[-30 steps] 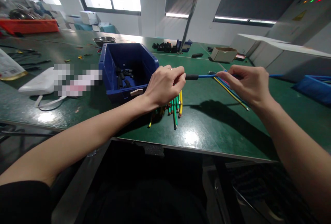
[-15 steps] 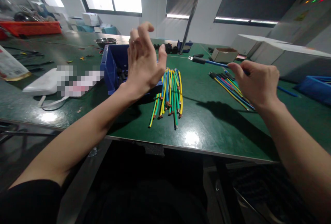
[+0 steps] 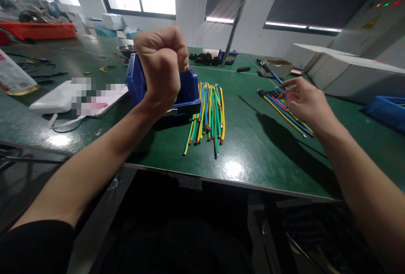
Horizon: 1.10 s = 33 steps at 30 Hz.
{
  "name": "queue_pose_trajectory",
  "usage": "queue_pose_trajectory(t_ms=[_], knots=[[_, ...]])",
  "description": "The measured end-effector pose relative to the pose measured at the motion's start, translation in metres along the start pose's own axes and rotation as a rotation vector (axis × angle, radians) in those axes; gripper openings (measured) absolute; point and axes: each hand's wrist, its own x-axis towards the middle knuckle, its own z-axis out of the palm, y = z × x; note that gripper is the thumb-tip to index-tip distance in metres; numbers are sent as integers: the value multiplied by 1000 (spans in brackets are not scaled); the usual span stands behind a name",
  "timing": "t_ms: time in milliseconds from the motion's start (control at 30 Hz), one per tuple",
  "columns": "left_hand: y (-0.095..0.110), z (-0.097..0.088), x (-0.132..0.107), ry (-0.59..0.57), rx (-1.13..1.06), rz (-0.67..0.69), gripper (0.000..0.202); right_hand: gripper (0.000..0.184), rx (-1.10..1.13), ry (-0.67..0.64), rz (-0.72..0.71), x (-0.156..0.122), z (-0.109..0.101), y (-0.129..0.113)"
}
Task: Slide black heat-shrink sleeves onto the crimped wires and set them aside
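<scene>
My left hand (image 3: pixel 163 63) is raised in a closed fist in front of a blue plastic bin (image 3: pixel 190 86). Whatever the fist may hold is hidden. On the right, my right hand (image 3: pixel 305 99) holds a blue cable (image 3: pixel 276 78) with a black sleeve near its metal lug. The cable slants up and away, its rear part hidden behind the hand. Just below lies a bundle of sleeved cables (image 3: pixel 284 114), partly covered by that hand. Beside the bin, several yellow, green and blue cables (image 3: pixel 209 109) with bare copper ends lie side by side on the green table (image 3: pixel 247 156).
A white device (image 3: pixel 53 97) and a phone-like slab (image 3: pixel 104 101) lie left of the bin. Small black parts (image 3: pixel 205 58) and a metal bowl (image 3: pixel 125 49) stand farther back. A cardboard box (image 3: pixel 278 68), white boxes (image 3: pixel 348 67) and a blue container (image 3: pixel 386 109) occupy the right.
My left hand has gone from spread fingers to a fist and shifted slightly left. The blue cable has swung from nearly level to slanting away, nearer the right bundle.
</scene>
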Motion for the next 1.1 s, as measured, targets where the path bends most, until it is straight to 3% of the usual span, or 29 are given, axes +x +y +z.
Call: queue_pose_trajectory(t_ms=[100,200,333,433,567,700,833,967,1100], knots=[[7,-4,3,-60,106,-181,24,34,132,-116,76,0,5,-1],[11,-12,5,-203,611,-256,29,37,60,-226,19,0,10,-1],[14,-21,5,-631,1473,-262,26,40,-75,-296,-20,1,14,4],[14,-24,4,-888,1726,-433,43,44,-205,-335,-70,1,15,8],[12,-27,4,-1123,1816,-640,44,47,-322,-370,-115,1,12,10],[5,-31,5,-1313,1786,-723,47,47,-349,-402,-101,3,9,11],[-3,-36,6,-1385,1759,-759,49,42,-366,-486,-102,8,9,15],[-4,-37,9,-1446,1734,-805,50,35,-356,-473,-198,13,14,22],[-4,-37,11,-1474,1701,-828,48,33,-325,-465,-175,14,16,29]])
